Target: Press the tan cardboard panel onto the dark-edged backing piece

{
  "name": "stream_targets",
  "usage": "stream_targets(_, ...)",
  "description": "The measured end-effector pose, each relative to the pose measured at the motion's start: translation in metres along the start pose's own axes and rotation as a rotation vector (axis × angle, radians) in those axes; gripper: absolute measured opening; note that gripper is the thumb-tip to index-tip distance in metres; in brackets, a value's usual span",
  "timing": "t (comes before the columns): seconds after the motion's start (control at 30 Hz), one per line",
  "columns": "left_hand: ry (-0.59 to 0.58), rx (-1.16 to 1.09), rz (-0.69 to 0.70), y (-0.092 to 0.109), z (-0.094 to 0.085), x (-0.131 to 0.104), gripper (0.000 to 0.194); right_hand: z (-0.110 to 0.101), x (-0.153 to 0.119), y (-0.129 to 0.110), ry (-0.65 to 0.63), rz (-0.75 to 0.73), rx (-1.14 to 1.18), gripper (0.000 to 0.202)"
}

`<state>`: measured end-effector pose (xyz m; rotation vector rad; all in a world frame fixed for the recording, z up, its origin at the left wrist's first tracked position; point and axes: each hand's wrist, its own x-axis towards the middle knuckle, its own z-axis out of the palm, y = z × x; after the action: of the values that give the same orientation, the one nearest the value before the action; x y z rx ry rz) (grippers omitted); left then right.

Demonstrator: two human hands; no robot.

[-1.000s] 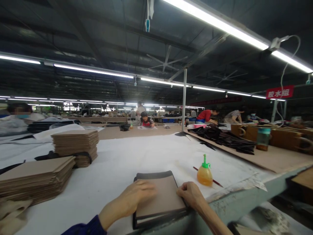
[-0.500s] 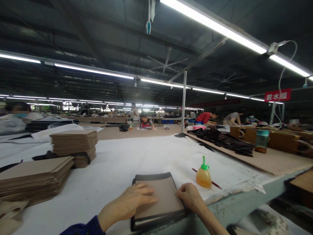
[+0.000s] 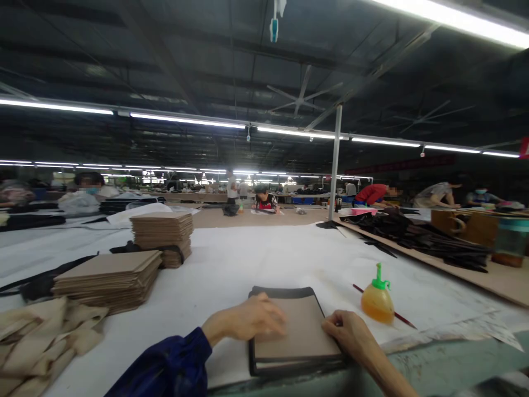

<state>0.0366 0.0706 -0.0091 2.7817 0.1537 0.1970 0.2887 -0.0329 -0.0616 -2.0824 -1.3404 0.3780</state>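
A tan board (image 3: 303,328) lies on a dark, rounded-corner backing (image 3: 285,291) close to the table's near edge. Over the left part of the board is my left hand (image 3: 254,318), its fingers blurred by motion. My right hand (image 3: 345,329) is at the board's right edge, fingers curled and thumb and index pinched on that edge. Beyond my right hand stands a squeeze bottle (image 3: 377,303) with amber liquid and a green top, with a dark red pencil (image 3: 405,320) behind it.
Two stacks of tan boards (image 3: 161,234) (image 3: 108,275) stand on the left, with beige fabric (image 3: 45,342) in front. Dark strips (image 3: 430,240) and a jar (image 3: 510,242) lie to the right. A metal post (image 3: 335,162) rises beyond. Several people work farther back.
The view has swung left, so the scene sits farther right. My left hand has lifted and blurred over the board; my right hand stays at its right edge.
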Motion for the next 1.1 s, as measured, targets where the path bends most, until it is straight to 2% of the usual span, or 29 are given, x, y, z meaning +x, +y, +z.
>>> stream_targets(0.17,-0.140,-0.083,0.077,-0.001,-0.008,0.016,0.034,0.004,-0.004,-0.001,0.077,-0.060,-0.036,0.013)
stream_targets(0.3,-0.167,-0.061,0.011,0.005,-0.011,0.022,0.038,0.013,-0.008,-0.001,0.196,-0.069,-0.042,0.008)
stream_targets(0.4,-0.140,-0.032,-0.027,0.006,-0.009,0.021,0.039,0.010,-0.009,0.003,0.250,-0.015,-0.007,0.024)
stream_targets(0.5,-0.132,-0.005,-0.037,0.002,-0.004,0.018,0.045,-0.008,-0.014,0.023,0.351,0.050,0.040,0.033)
stream_targets(0.6,-0.147,0.061,-0.018,0.000,0.002,0.016,0.055,-0.033,-0.016,0.056,0.558,0.141,0.044,0.066)
stream_targets(0.67,-0.151,0.109,0.023,0.001,0.004,0.014,0.062,-0.047,-0.013,0.078,0.617,0.188,-0.019,0.089)
stream_targets(0.73,-0.158,0.141,0.040,0.001,0.005,0.013,0.064,-0.054,-0.004,0.093,0.551,0.217,-0.128,0.102)
stream_targets(0.8,-0.169,0.153,0.029,-0.002,0.006,0.012,0.060,-0.054,0.007,0.099,0.462,0.244,-0.241,0.103)
stream_targets(0.97,-0.163,0.086,0.086,-0.019,0.006,0.015,0.048,-0.044,0.026,0.098,0.428,0.215,-0.371,0.070)
stream_targets(1.1,-0.143,0.079,0.079,-0.021,0.008,0.012,0.047,-0.057,0.039,0.105,0.334,0.213,-0.303,0.071)
